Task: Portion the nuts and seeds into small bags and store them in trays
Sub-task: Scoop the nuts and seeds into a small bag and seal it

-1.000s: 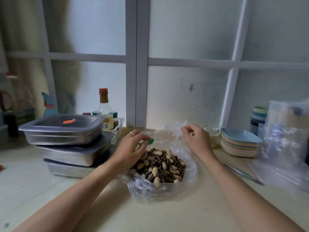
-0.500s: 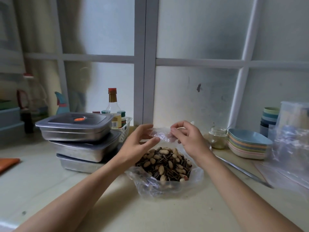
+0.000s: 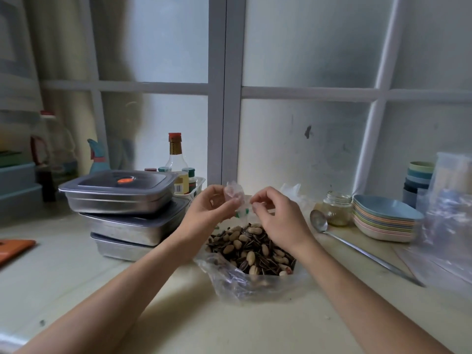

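Head view. Both hands are raised close together above the open bag of mix. The left hand pinches a small bag, crumpled clear plastic, between thumb and fingers. The right hand has its fingers curled, and thumb and forefinger nip the same bag's lower edge by a green strip. The hands are not touching each other.

Nuts and seeds are peanuts mixed with striped sunflower seeds, heaped in a large clear bag lying open on the counter, right under the hands.

Trays sit just left of that bag, three metal ones stacked, lids on; the top lid has an orange spot.

Behind the stack is a white basket holding a bottle with a red cap. On the right are a long spoon lying on the counter, a glass jar, stacked pastel bowls, stacked cups and loose clear bags at the far right. An orange item at the left edge is too cropped to tell what it is.
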Demonstrator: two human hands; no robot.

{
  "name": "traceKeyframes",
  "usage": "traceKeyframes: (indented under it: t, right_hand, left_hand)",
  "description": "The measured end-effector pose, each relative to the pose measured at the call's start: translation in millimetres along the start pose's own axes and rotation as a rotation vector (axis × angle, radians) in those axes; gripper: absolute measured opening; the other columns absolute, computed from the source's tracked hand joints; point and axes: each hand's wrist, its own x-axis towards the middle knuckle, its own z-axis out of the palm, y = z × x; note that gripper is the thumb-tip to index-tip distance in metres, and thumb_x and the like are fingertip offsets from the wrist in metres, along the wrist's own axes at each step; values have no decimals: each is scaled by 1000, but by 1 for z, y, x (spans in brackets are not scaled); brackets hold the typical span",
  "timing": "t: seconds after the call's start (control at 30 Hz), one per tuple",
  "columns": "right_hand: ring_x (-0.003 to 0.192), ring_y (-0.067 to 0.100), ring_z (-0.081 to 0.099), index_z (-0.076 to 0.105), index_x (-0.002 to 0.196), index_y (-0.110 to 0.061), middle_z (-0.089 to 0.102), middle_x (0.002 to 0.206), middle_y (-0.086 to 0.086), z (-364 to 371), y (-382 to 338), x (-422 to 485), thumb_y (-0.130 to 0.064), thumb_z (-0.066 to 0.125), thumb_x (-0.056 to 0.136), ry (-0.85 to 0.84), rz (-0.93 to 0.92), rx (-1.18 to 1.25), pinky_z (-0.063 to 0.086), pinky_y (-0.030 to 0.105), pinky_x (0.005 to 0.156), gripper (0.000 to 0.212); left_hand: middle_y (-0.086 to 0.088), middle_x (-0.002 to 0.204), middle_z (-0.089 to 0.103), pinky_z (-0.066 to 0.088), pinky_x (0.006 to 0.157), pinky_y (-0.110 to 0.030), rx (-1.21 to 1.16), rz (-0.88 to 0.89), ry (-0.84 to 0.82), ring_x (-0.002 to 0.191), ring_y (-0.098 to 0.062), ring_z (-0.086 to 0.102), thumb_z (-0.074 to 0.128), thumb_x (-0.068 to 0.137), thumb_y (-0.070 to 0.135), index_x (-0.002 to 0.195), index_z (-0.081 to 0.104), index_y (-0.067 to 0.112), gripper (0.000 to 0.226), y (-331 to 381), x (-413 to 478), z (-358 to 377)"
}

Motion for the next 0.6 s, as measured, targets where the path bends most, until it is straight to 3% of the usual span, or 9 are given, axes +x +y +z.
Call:
traceKeyframes:
  t: [0.13, 0.2, 0.33, 0.47, 0.6]
  right_hand:
    - [88, 7, 61, 66, 97, -18, 65, 96, -6, -2, -7, -1, -15, 61, 99, 126, -220, -63, 49, 17, 70, 6]
    - [86, 9, 61, 67, 100, -19, 62, 98, -7, -3, -11, -3, -17, 62, 99, 117, -321, -74, 46, 15, 69, 5]
    - [80, 16, 59, 70, 108, -20, 59, 104, -9, -1, -13, -5, -24, 69, 97, 17, -421, -106, 42, 13, 70, 12]
    - [77, 15, 59, 66, 113, -22, 61, 104, -11, 6, -7, -7, -32, 73, 94, -45, -302, -123, 47, 16, 69, 23]
    - [73, 14, 62, 69, 101, -26, 65, 100, -12, 5, -5, -5, -35, 73, 94, -11, -143, -26, 49, 15, 67, 13]
  left_hand:
    - [5, 101, 70, 56, 89, -24, 532, 213, 103, 96, -4, 68, 81, 86, 20, 117, 57, 16, 39, -7, 0, 1]
    - [9, 101, 67, 54, 86, -22, 650, 281, 118, 95, -3, 64, 80, 86, 19, 122, 55, 17, 44, -10, 1, 0]
    - [9, 99, 64, 53, 83, -31, 764, 354, 100, 94, -7, 61, 76, 86, 21, 127, 54, 18, 47, -17, 4, -7]
    - [8, 105, 62, 49, 83, -27, 782, 373, 107, 98, -9, 58, 68, 87, 30, 129, 54, 22, 45, -17, 4, -7]
    - [7, 112, 58, 47, 84, -24, 837, 400, 79, 101, -9, 55, 71, 89, 23, 131, 53, 23, 46, -16, 2, -7]
